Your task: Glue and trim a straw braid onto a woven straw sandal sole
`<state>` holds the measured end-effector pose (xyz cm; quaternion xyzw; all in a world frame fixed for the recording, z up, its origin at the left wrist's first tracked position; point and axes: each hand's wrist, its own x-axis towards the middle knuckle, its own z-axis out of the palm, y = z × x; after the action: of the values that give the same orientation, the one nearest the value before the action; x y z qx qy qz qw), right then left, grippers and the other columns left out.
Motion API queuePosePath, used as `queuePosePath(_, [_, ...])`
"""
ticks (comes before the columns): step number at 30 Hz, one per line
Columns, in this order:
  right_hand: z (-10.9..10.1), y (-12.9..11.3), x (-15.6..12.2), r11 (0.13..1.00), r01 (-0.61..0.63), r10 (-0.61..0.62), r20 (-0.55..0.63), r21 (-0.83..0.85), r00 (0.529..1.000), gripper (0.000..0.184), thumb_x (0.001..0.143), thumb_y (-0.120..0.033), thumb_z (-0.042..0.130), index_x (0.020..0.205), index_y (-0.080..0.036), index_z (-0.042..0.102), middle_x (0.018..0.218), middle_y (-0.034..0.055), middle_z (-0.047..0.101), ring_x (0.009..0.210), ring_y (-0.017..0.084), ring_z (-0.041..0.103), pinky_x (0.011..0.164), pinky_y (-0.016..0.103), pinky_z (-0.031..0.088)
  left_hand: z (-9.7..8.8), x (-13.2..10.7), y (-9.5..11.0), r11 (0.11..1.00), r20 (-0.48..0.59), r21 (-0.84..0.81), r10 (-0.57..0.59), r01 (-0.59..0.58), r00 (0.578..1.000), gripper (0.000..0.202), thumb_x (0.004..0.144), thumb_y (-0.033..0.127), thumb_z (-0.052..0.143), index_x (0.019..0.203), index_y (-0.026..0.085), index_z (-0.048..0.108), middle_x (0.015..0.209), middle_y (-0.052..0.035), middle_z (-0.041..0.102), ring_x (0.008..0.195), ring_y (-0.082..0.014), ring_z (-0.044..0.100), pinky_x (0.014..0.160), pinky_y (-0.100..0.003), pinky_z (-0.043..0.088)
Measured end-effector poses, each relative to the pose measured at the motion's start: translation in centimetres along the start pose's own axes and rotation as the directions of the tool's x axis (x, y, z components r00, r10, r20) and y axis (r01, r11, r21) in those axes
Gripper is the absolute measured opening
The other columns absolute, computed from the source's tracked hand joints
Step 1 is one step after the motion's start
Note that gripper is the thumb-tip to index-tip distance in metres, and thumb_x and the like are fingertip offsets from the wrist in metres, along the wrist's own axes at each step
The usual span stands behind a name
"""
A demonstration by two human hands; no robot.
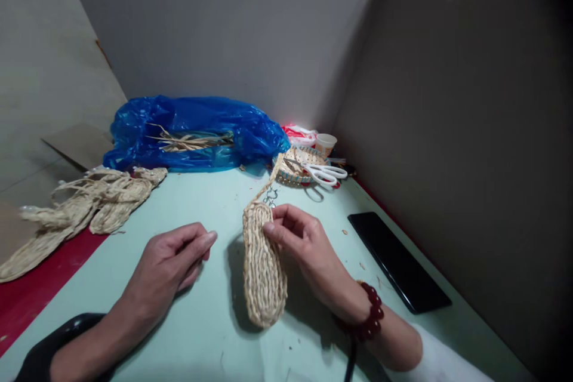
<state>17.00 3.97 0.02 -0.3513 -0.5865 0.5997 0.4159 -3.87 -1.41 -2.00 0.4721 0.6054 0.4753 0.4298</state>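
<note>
A woven straw sole (pixel 263 268) stands on its edge on the pale green table (pixel 215 203), a braided straw tail running from its far end toward the back. My right hand (pixel 299 245), with a dark red bead bracelet at the wrist, pinches the upper edge of the sole with thumb and fingers. My left hand (pixel 168 265) hovers just left of the sole with fingers loosely curled and held together; nothing shows in it. A small metal clip (pixel 270 196) lies by the sole's far tip.
Several finished straw sandals (pixel 85 203) lie at the left, partly over a red surface. A blue plastic bag (pixel 197 131) with straw sits at the back. White-handled scissors (pixel 324 174) rest on a small basket (pixel 298 164) beside a cup (pixel 325 143). A black phone (pixel 398 259) lies right.
</note>
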Motion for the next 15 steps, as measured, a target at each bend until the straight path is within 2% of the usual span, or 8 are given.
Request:
queuePosePath(2, [-0.4, -0.2, 0.1, 1.0, 0.012, -0.012, -0.014, 0.009, 1.0, 0.023, 0.081, -0.036, 0.07, 0.086, -0.017, 0.059, 0.073, -0.0029, 0.054, 0.066, 0.012, 0.046, 0.061, 0.025, 0.036, 0.0, 0.0, 0.2, 0.998, 0.042, 0.055, 0.018, -0.02, 0.999, 0.037, 0.083, 0.044, 0.065, 0.056, 0.02, 0.056, 0.039, 0.0079, 0.04, 0.037, -0.0074, 0.037, 0.041, -0.018, 0.029])
queuePosePath(4, [-0.9, -0.3, 0.3, 1.0, 0.024, -0.024, -0.035, 0.015, 0.999, 0.022, 0.08, -0.035, 0.071, 0.086, -0.018, 0.06, 0.074, -0.003, 0.054, 0.066, 0.012, 0.047, 0.06, 0.024, 0.037, 0.3, -0.1, 0.6, 0.994, 0.111, 0.106, 0.029, -0.041, 0.993, 0.028, 0.082, 0.038, 0.066, 0.059, 0.021, 0.063, 0.048, 0.0019, 0.06, 0.05, -0.0131, 0.056, 0.054, -0.022, 0.044])
queuePosePath(6, [-1.3, -0.4, 0.6, 0.998, 0.053, -0.052, -0.059, 0.018, 0.997, 0.021, 0.079, -0.035, 0.072, 0.084, -0.018, 0.06, 0.076, -0.0031, 0.055, 0.067, 0.012, 0.048, 0.059, 0.024, 0.038, 0.6, -0.4, 1.0, 0.987, 0.165, 0.146, 0.047, -0.071, 0.985, 0.023, 0.081, 0.035, 0.066, 0.063, 0.022, 0.07, 0.061, -0.0031, 0.072, 0.064, -0.0188, 0.066, 0.067, -0.026, 0.05])
queuePosePath(9, [-2.0, -0.5, 1.1, 0.994, 0.104, -0.102, -0.087, 0.021, 0.991, 0.019, 0.077, -0.033, 0.072, 0.08, -0.018, 0.06, 0.076, -0.0031, 0.055, 0.068, 0.012, 0.048, 0.06, 0.023, 0.038, 1.0, -1.0, 1.2, 0.977, 0.185, 0.176, 0.09, -0.123, 0.979, 0.019, 0.082, 0.036, 0.065, 0.07, 0.024, 0.073, 0.066, -0.005, 0.076, 0.068, -0.0233, 0.07, 0.071, -0.029, 0.053])
queuePosePath(13, [-2.6, -0.3, 1.5, 0.991, 0.133, -0.13, -0.106, 0.017, 0.986, 0.021, 0.076, -0.035, 0.072, 0.081, -0.018, 0.06, 0.077, -0.003, 0.055, 0.069, 0.012, 0.049, 0.059, 0.024, 0.039, 1.1, -2.0, 1.2, 0.968, 0.23, 0.184, 0.127, -0.171, 0.965, 0.021, 0.084, 0.039, 0.063, 0.076, 0.024, 0.076, 0.072, -0.0072, 0.079, 0.066, -0.0259, 0.074, 0.066, -0.03, 0.057])
queuePosePath(15, [-2.7, -0.3, 1.6, 0.99, 0.143, -0.14, -0.108, 0.014, 0.984, 0.022, 0.076, -0.035, 0.071, 0.082, -0.018, 0.06, 0.077, -0.003, 0.056, 0.069, 0.012, 0.05, 0.059, 0.024, 0.039, 1.1, -2.7, 1.0, 0.942, 0.274, 0.231, 0.176, -0.242, 0.946, 0.024, 0.085, 0.039, 0.06, 0.079, 0.025, 0.078, 0.077, -0.0075, 0.08, 0.068, -0.0258, 0.075, 0.066, -0.029, 0.059])
